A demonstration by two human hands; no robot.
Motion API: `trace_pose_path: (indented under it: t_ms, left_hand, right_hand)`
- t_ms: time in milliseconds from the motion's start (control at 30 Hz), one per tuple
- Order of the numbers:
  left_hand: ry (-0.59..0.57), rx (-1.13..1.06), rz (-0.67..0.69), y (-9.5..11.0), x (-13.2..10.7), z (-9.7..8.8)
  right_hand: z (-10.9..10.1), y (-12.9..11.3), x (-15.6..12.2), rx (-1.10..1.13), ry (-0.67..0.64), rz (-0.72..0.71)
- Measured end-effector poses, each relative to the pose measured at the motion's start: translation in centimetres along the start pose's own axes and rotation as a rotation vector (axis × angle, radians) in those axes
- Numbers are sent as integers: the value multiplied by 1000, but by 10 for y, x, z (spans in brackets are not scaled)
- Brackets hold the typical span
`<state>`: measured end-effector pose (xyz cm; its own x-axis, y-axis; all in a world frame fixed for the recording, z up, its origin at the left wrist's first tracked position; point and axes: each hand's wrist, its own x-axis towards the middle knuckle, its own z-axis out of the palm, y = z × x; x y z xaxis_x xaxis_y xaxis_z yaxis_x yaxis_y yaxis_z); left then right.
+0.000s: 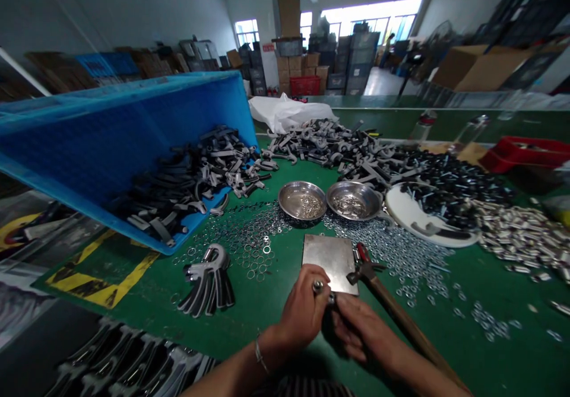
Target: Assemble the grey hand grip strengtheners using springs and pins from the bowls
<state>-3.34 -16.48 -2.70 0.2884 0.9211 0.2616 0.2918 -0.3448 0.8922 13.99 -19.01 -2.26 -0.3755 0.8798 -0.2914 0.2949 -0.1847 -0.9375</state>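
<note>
Both my hands meet at the near edge of a green table. My left hand (301, 309) pinches a small metal piece (319, 286) between thumb and fingers. My right hand (358, 326) is closed around the same small part from the other side; what lies inside its fingers is hidden. Just beyond them lies a square steel plate (329, 257). A hammer (392, 305) with a wooden handle rests to the right of the plate, its head beside my right hand.
A tilted blue crate (111, 130) spills grey and black handle parts at the left. Two steel bowls (303, 199) (354, 199), loose washers (249, 237), a white plate (414, 216), black screws, metal sleeves (521, 234) and a red tray (525, 151) lie beyond. A fanned stack of handles (207, 278) sits near left.
</note>
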Motion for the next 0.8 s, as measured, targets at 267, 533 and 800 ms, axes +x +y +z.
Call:
trace_pose_path:
  t_ms: [267,533,800]
  left_hand:
    - [-41,119,127,-4,3,3]
    - [-545,728,118,-19,90,3]
    - [-479,941,185,-14,211,19]
  right_hand:
    - [-2,9,-4,272,-37,10]
    - [-36,15,6,7,52,-28]
    - [-78,37,-33,-129,160,30]
